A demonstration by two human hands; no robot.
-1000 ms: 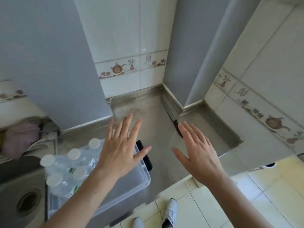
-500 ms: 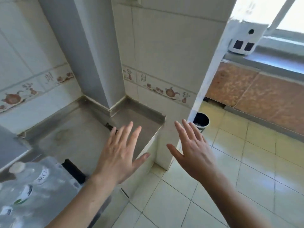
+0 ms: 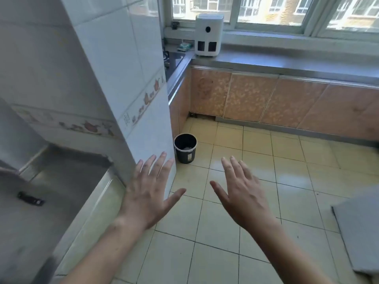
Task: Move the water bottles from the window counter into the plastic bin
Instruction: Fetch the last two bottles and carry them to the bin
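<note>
My left hand [image 3: 149,191] and my right hand [image 3: 242,193] are held out in front of me, palms down and fingers spread, holding nothing. Both hover over the yellow tiled floor, the left one beside the corner of a white tiled pillar [image 3: 131,78]. The window counter [image 3: 287,62] runs along the far wall under the windows. No water bottles show on the visible stretch of it. The plastic bin and the bottles are out of view.
A white appliance [image 3: 208,34] stands on the window counter near its left end. A black waste bucket [image 3: 185,148] sits on the floor by the pillar. A steel counter [image 3: 51,191] with a small black object [image 3: 30,198] lies at left. A grey surface [image 3: 359,232] juts in at right.
The view has swung right, away from the bin with bottles on the steel counter, to the floor and the window counter. Both hands stay spread and empty.
</note>
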